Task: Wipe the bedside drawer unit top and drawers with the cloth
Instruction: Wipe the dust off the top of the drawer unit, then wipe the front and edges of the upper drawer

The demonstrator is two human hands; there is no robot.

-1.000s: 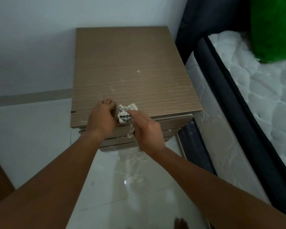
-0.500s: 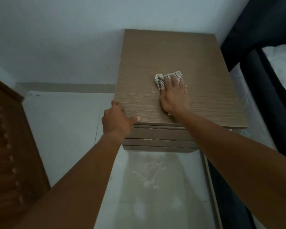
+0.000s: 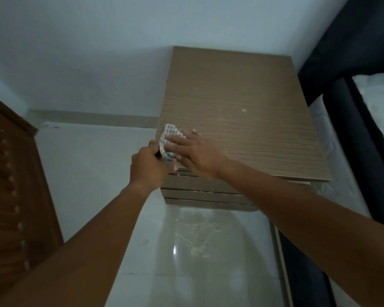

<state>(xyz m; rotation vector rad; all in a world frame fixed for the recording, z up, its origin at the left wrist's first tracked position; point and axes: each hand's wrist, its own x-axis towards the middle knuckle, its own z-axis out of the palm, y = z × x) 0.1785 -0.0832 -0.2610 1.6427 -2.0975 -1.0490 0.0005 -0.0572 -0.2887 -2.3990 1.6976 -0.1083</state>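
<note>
The right hand [image 3: 196, 155] lies flat, fingers spread, pressing the cloth [image 3: 169, 138] onto the drawer unit [image 3: 242, 120] (drawers closed, contents hidden); the left hand [image 3: 149, 166] grips its front-left corner.

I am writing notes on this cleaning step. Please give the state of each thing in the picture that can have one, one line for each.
cloth: crumpled, flat on the top's front left corner, under the right hand
right hand: open, palm pressing the cloth
left hand: gripping the top's left edge beside the cloth
drawer unit top: bare, a few pale specks
drawers: closed
</note>
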